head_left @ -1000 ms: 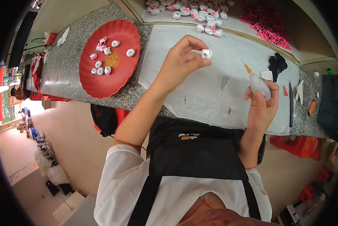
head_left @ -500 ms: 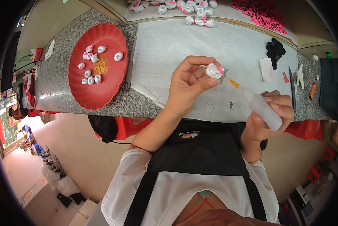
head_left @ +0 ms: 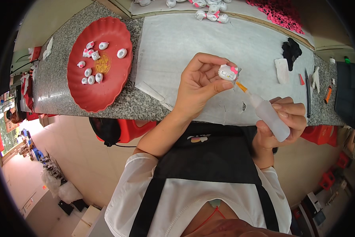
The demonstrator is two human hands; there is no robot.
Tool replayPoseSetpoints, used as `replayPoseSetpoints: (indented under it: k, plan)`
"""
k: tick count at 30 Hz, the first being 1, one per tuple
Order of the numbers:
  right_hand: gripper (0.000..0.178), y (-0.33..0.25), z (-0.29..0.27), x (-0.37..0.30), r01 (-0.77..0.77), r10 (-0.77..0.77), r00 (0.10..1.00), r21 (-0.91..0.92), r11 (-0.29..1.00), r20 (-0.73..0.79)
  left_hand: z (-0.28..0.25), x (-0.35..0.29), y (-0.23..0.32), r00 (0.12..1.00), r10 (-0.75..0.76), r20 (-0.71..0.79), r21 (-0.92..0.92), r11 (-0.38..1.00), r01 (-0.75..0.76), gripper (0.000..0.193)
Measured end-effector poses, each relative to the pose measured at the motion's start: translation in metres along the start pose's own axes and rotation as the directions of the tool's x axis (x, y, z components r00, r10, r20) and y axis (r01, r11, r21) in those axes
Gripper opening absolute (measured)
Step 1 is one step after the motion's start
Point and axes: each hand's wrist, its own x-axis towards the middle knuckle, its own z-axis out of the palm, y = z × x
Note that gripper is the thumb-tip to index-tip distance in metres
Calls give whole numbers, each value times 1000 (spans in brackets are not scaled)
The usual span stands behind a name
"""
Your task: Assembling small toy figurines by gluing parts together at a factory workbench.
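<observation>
Over the white sheet [head_left: 177, 35], my left hand [head_left: 203, 81] pinches a small white cat-head figure [head_left: 227, 72] with a pink bow between thumb and fingers. My right hand [head_left: 284, 122] is wrapped round a translucent squeeze bottle [head_left: 271, 118], which slants up and to the left. Its narrow orange nozzle [head_left: 241, 87] points at the lower edge of the figure, close to my left thumb tip. I cannot tell whether the nozzle touches the figure. Several similar white pieces [head_left: 95, 55] lie on a red scalloped tray [head_left: 116, 87] to the left.
More white heads [head_left: 212, 15] and a heap of pink pieces [head_left: 280, 15] lie on a raised shelf at the back. Toward the right are a black cloth [head_left: 291, 53], a folded white paper [head_left: 281, 71] and an orange cutter [head_left: 327, 95]. Granite countertop [head_left: 51, 89] surrounds the sheet.
The figure has turned a little in my left fingers. The bottle's nozzle has come closer to the figure's lower edge. The whole view has shifted slightly.
</observation>
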Motion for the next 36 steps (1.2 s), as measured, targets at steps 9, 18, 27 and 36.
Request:
replayPoseSetpoints:
  k: [9,18,27,36]
  plan:
    - [44,-2,-4,1,19,-18,1000,-20,1000,18,1,0,0,1000,13,1,16,1000,-13,35]
    - [43,-1,-2,1,43,-43,999,-10,999,7,2,-1,0,999,-34,16,6,999,34,36]
    - [45,-1,-2,1,32,-32,999,-21,999,13,1,-1,-2,999,18,47,61,998,-21,35]
    - [37,-3,2,2,43,-44,999,-104,994,-5,0,-1,-4,975,183,127,348,912,-216,32]
